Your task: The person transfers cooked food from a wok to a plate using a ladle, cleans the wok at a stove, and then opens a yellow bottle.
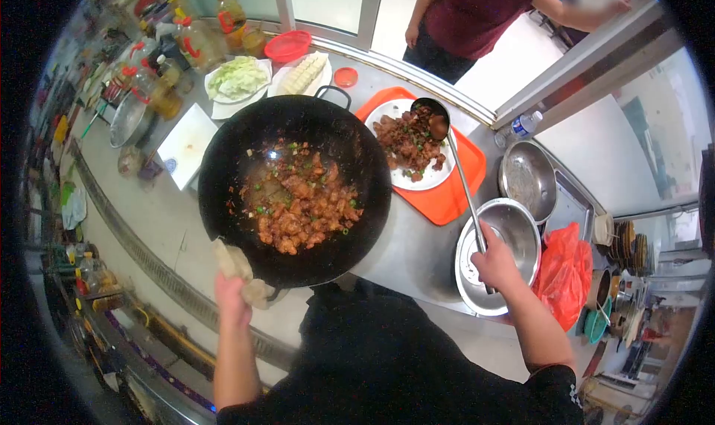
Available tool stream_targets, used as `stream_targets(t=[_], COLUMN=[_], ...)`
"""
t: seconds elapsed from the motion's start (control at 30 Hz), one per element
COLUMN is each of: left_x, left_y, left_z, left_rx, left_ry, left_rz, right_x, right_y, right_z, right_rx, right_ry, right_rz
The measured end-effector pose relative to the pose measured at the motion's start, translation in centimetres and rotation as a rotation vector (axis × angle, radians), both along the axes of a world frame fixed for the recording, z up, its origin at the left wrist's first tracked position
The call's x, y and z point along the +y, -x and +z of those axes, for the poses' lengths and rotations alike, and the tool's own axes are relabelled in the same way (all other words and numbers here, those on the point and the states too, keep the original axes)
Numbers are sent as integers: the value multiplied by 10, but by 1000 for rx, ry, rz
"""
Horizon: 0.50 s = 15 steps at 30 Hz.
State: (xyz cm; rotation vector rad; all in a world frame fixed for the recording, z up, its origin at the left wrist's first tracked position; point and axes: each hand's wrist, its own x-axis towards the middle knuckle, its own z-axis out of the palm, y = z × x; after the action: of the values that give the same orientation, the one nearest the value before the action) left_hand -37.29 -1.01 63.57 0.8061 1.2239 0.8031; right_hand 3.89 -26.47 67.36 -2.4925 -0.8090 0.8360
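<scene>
My left hand grips the near side of a large black wok through a folded beige cloth. Browned meat pieces with chopped green onion lie in the wok, which is held over the counter's edge. In my right hand is the long handle of a ladle. Its bowl, with some meat in it, is over the right part of a white plate heaped with the same meat. That plate rests on an orange tray.
Steel bowls, a red plastic bag and a water bottle are at the right. Behind the wok are plates of cabbage and pale slices. Oil bottles stand at the left. Another person is beyond the window.
</scene>
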Motion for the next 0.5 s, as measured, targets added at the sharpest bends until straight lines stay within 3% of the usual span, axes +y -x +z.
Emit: stream_targets(t=[0.1,0.2,0.33,0.5], left_x=[1,2,4,6], left_y=[9,13,19,29], left_z=[-5,-2,-10,-19], left_rx=[-27,-16,10,-88], left_ry=[-13,0,-13,58], left_rz=[29,12,10,51], right_x=[9,-1,4,14], right_y=[6,1,13,31], right_z=[2,0,1,18], right_rx=[-53,-8,-41,-268], right_ry=[199,60,149,348], right_rz=[7,37,38,116])
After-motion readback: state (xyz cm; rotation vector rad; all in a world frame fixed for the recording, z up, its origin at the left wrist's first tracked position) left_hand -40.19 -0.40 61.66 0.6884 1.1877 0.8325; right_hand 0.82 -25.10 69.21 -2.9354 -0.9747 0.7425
